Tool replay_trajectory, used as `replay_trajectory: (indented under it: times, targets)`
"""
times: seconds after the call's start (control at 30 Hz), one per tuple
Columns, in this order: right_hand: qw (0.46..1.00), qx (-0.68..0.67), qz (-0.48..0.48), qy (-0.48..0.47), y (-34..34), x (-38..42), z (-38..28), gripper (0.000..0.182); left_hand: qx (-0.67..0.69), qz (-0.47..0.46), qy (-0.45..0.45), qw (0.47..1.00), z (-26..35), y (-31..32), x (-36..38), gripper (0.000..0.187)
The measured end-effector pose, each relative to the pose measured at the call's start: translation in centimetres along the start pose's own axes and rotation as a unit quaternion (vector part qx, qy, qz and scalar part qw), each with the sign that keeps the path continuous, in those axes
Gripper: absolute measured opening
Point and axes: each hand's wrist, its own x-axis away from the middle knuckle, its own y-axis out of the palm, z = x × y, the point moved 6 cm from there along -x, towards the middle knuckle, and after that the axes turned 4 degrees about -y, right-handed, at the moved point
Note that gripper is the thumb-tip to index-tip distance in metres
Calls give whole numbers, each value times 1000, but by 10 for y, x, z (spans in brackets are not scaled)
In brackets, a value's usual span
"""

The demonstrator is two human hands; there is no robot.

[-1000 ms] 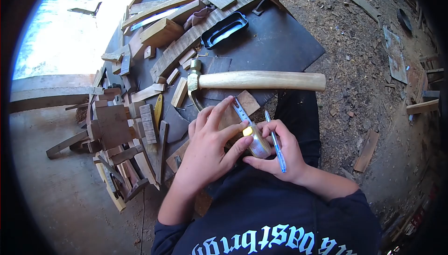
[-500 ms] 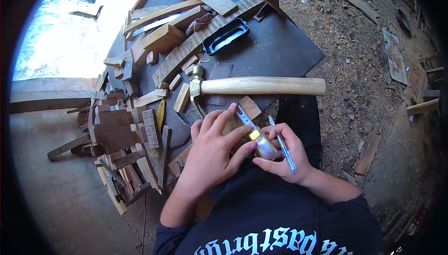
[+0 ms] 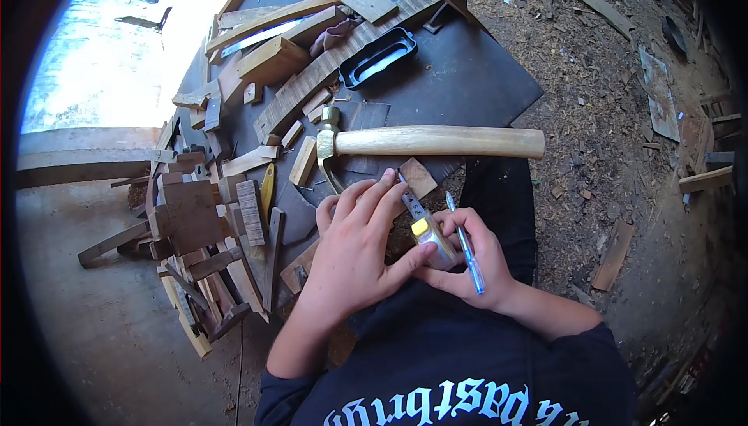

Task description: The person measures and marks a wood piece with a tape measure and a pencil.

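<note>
A tape measure and pen are being gripped by the right hand; its blade is being pressed on a wood piece by the flat, unclenched left hand.

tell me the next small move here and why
Probably bring the blue pen tip down to the tape blade and mark the small wood piece. The left hand pins the blade flat on it, the right hand holds both the tape measure case and pen, tip off the wood.
</note>
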Motion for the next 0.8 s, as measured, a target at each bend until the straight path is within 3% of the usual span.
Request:
replay_trajectory:
  times: [0.13, 0.2, 0.33, 0.53, 0.63, 0.73, 0.8]
  targets:
    - [1000, 13, -5, 1, 8, 1, 5, 60, 12, 9, -1, 1000, 1, 2, 1, 90]
    - [999, -28, 14, 21, 17, 4, 12, 61, 42, -6, -28, 999, -1, 4, 2, 84]
    - [997, 71, -33, -28, 24, 2, 3, 62, 67, -29, -64, 995, -5, 7, 1, 73]
    - [987, -145, -22, 71, 29, 10, 15, 56, 94, 40, -34, 994, -1, 11, 4, 65]
    - [978, -183, -29, 91, 28, 12, 19, 56, 71, 45, -100, 991, 2, 10, 8, 64]
    - [973, -199, -40, 107, 30, 15, 21, 54, 120, -33, -163, 979, 3, 11, 7, 64]
    - [975, -189, -44, 104, 30, 15, 21, 54, 137, -22, -156, 978, 1, 13, 7, 66]
